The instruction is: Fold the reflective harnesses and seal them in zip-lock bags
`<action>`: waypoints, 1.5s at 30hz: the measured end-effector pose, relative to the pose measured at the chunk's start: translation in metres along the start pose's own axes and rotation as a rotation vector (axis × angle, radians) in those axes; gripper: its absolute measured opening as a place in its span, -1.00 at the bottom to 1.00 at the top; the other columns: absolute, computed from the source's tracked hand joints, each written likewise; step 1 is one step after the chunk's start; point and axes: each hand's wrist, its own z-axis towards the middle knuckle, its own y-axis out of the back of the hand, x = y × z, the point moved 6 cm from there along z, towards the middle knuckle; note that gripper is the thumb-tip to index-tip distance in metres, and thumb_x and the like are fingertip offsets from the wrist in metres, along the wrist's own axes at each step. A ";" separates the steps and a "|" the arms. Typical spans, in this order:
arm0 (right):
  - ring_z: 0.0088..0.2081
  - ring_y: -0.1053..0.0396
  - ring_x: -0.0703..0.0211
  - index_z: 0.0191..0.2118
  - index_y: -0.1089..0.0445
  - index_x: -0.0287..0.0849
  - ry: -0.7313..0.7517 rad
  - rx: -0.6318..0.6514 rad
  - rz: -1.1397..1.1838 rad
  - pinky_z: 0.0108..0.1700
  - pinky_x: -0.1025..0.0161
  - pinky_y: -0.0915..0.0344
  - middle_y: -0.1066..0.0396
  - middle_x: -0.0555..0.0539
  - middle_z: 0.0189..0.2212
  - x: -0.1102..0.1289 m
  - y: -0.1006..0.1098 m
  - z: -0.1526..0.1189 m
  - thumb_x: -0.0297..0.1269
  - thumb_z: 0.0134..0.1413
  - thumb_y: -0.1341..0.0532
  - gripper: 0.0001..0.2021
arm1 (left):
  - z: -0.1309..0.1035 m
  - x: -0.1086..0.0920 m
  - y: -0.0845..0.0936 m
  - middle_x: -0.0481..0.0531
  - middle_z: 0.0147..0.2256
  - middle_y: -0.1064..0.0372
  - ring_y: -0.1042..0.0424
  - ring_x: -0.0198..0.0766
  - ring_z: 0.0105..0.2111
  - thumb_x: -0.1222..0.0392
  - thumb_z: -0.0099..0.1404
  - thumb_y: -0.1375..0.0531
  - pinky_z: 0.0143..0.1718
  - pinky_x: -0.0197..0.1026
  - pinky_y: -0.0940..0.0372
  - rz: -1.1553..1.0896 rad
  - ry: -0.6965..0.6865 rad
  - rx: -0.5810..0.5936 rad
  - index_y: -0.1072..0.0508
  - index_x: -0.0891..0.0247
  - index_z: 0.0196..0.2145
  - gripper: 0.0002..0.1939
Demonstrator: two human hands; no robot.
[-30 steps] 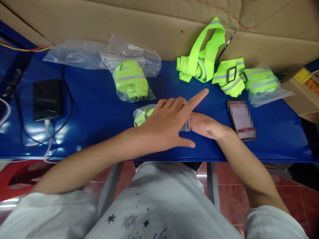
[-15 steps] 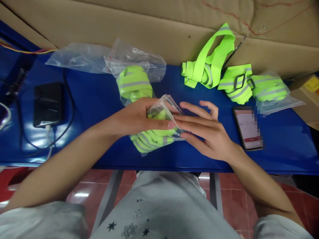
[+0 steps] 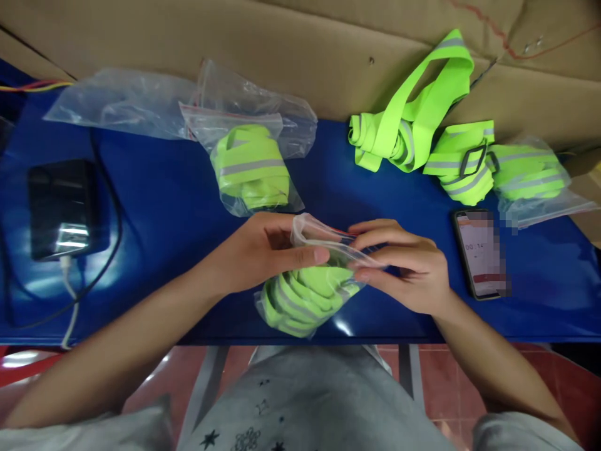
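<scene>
A clear zip bag (image 3: 305,304) with a bundle of neon-yellow reflective strap inside is held between my hands near the table's front edge. My left hand (image 3: 277,250) grips the left side of the bag's mouth, its thumb on top. The fingers of my right hand (image 3: 404,263) pinch the right end of the mouth, where a red zip line shows. Behind them lies a bagged strap bundle (image 3: 253,169). Loose yellow straps (image 3: 408,125), a strap bundle with a black buckle (image 3: 464,163) and another bagged bundle (image 3: 533,175) lie at the back right.
A phone (image 3: 481,254) lies right of my right hand. Flat plastic bags (image 3: 126,103) are at the back left. A black device (image 3: 63,207) with cables sits on the blue table (image 3: 164,188) at left. Brown cardboard (image 3: 282,50) borders the back.
My right fingers were spread beside the bag and are now closed on its mouth. The held bag is nearer the front edge, apart in view from the bagged bundle behind. The view has shifted slightly.
</scene>
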 end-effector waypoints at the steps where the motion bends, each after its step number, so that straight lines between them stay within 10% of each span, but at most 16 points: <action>1: 0.00 -0.61 0.07 -0.20 -0.62 -0.20 -0.013 -0.003 0.020 0.08 0.11 -0.51 -0.64 -0.14 -0.17 -0.001 0.002 0.001 -0.37 0.18 -0.47 -0.91 | 0.000 -0.001 0.001 -0.03 -0.14 -0.66 -0.59 -0.34 -0.21 0.15 0.29 -0.44 -0.20 -0.38 -0.42 0.010 -0.010 0.009 -0.69 0.12 -0.08 -0.76; 12: -0.46 -0.39 0.31 -0.24 -0.55 -0.10 -0.305 0.005 0.173 -0.49 0.32 -0.24 -0.55 0.00 -0.41 -0.007 0.008 0.000 -0.38 0.21 -0.43 -0.93 | 0.004 0.018 0.005 -0.12 -0.49 -0.43 -0.31 -0.42 -0.52 -0.08 0.14 -0.52 -0.49 -0.37 -0.18 -0.119 0.057 -0.117 -0.49 0.25 -0.35 -0.60; 21: -0.46 -0.30 0.34 -0.29 -0.51 -0.12 -0.368 0.018 0.173 -0.43 0.31 -0.22 -0.42 0.06 -0.47 -0.015 0.015 -0.005 -0.44 0.26 -0.38 -0.89 | -0.004 0.018 0.002 0.06 -0.13 -0.69 -0.64 -0.17 -0.16 -0.20 0.50 -0.18 -0.14 -0.23 -0.49 0.007 0.006 -0.193 -0.74 0.13 -0.16 -0.57; 27: -0.21 -0.41 0.22 0.03 -0.54 0.00 -0.389 -0.092 0.060 -0.25 0.23 -0.39 -0.46 -0.07 -0.11 -0.022 0.022 -0.003 -0.42 0.26 -0.37 -0.74 | -0.006 0.013 0.003 0.05 0.05 -0.62 -0.57 -0.04 0.11 -0.24 0.46 -0.23 0.18 -0.09 -0.45 -0.126 -0.017 -0.199 -0.68 0.07 0.04 -0.56; 31: -0.07 -0.46 0.15 -0.05 -0.54 -0.02 -0.402 -0.056 0.095 -0.20 0.22 -0.47 -0.46 -0.09 -0.06 -0.023 0.015 -0.002 -0.37 0.28 -0.37 -0.83 | -0.004 0.013 0.003 0.01 0.09 -0.60 -0.57 -0.04 0.09 -0.18 0.18 -0.50 0.04 -0.18 -0.49 -0.070 0.011 -0.202 -0.59 0.04 0.14 -0.38; 36: -0.30 -0.40 0.26 -0.08 -0.58 -0.04 -0.341 0.005 0.026 -0.32 0.26 -0.36 -0.50 -0.01 -0.28 -0.012 0.008 0.000 -0.37 0.24 -0.42 -0.84 | -0.002 0.022 -0.001 -0.05 -0.17 -0.67 -0.59 -0.19 -0.17 0.00 0.27 -0.46 -0.15 -0.26 -0.43 -0.091 0.148 -0.188 -0.71 0.08 -0.12 -0.76; 42: -0.39 -0.30 0.32 0.04 -0.51 -0.06 -0.665 -0.131 0.037 -0.34 0.29 -0.31 -0.47 0.02 -0.29 -0.035 0.013 -0.014 -0.21 0.21 -0.45 -0.69 | -0.002 0.030 0.003 -0.09 -0.34 -0.56 -0.43 -0.37 -0.38 -0.01 0.31 -0.44 -0.39 -0.36 -0.27 -0.195 0.156 -0.202 -0.71 0.10 -0.17 -0.80; 45: -0.47 -0.26 0.34 -0.23 -0.53 -0.14 -0.806 -0.050 0.145 -0.46 0.34 -0.19 -0.40 0.05 -0.47 -0.045 0.009 -0.017 -0.05 0.20 -0.45 -0.74 | 0.000 0.031 0.004 -0.10 -0.30 -0.60 -0.47 -0.36 -0.34 0.04 0.30 -0.45 -0.35 -0.36 -0.31 -0.239 0.139 -0.219 -0.71 0.08 -0.17 -0.83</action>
